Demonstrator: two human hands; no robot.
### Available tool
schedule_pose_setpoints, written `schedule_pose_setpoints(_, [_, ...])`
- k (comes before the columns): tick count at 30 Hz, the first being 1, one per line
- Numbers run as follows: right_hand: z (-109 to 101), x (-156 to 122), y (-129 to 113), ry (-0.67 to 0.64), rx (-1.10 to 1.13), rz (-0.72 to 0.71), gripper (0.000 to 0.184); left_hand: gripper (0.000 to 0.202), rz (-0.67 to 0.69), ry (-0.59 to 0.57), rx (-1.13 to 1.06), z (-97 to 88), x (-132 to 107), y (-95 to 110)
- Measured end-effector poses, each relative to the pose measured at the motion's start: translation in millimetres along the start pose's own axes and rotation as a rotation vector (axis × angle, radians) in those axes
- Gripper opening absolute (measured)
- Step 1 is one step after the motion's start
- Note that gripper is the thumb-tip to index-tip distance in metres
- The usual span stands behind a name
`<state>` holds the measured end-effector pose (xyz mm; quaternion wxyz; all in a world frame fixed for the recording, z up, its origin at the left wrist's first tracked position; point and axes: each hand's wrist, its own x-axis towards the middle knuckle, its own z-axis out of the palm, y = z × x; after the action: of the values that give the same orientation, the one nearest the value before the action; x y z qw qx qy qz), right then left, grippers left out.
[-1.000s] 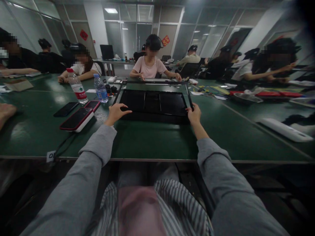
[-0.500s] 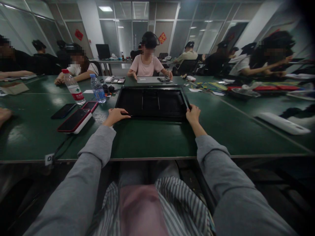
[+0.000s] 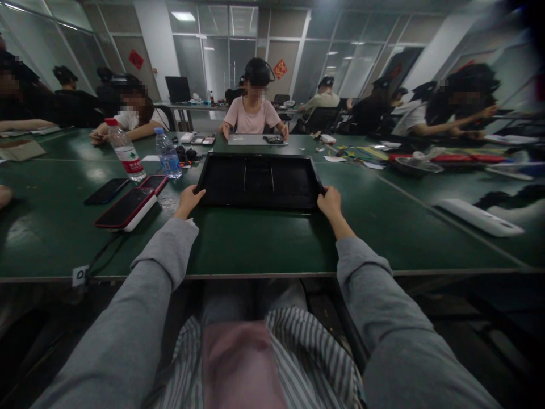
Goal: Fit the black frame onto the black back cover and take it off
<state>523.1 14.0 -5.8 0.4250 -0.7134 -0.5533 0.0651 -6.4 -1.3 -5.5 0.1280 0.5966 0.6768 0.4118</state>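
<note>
A wide, shallow black tray with a raised rim and two thin light bars across its middle is in front of me, at or just above the green table. My left hand grips its near left corner, thumb over the rim. At the near right corner, my right hand is closed round the edge in the same way. The fingers under the tray are hidden on both sides.
Left of the tray are phones, a red-capped bottle and a blue-capped bottle. A white bar-shaped object lies at the right. Across the table, a person in pink handles a flat grey panel.
My left hand has shifted from the tray's front edge to its left corner, fingers now wrapped round it. My right hand has slid slightly lower on its corner.
</note>
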Motion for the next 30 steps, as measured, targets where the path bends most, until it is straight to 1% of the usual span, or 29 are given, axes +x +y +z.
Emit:
schedule_pose_setpoints(2, [-1.3, -1.0, 0.2, -0.006, -0.026, -0.015, 0.04, 0.04, -0.051, -0.043, 0.033, 1.2, 3.4, -3.6])
schedule_pose_setpoints(4, [-1.5, -1.9, 0.3, -0.026, -0.036, 0.009, 0.042, 0.042, -0.062, -0.039, 0.065, 1.3, 3.8, -3.1])
schedule_pose_setpoints(9, [1.8, -2.9, 1.2, -0.055, 0.012, 0.095, 0.048, 0.042, -0.069, 0.02, 0.071, -2.2, -1.0, 4.1])
schedule_pose_setpoints(12, [2.5, -3.1, 1.9, -0.037, 0.03, 0.106, 0.045, 0.042, -0.108, 0.065, 0.081, -5.3, -5.0, 8.8])
schedule_pose_setpoints(16, [0.8, -2.5, 2.7, -0.028, 0.034, 0.09, 0.038, 0.041, -0.18, 0.121, 0.147, -8.1, -12.0, 16.3])
schedule_pose_setpoints(21, [1.4, 1.2, 6.0, -0.025, 0.046, 0.078, 0.035, 0.042, -0.189, 0.096, 0.225, -8.8, -22.1, 24.6])
schedule_pose_setpoints(23, [2.6, 1.9, 7.1, -0.022, 0.026, 0.07, 0.035, 0.045, -0.169, 0.103, 0.26, -7.5, -25.7, 27.3])
schedule_pose_setpoints(26, [3.8, 1.4, 6.1, 0.004, -0.044, 0.022, 0.04, 0.052, -0.054, 0.183, 0.309, -4.4, -29.0, 31.4])
schedule_pose_setpoints(28, [4.4, -0.2, 3.4, 0.081, -0.104, -0.018, 0.047, 0.057, 0.057, 0.247, 0.326, -2.4, -29.9, 34.1])
schedule_pose_setpoints(30, [5.6, -2.8, -0.2, 0.174, -0.148, -0.034, 0.054, 0.058, 0.164, 0.257, 0.315, -0.4, -30.9, 36.3])
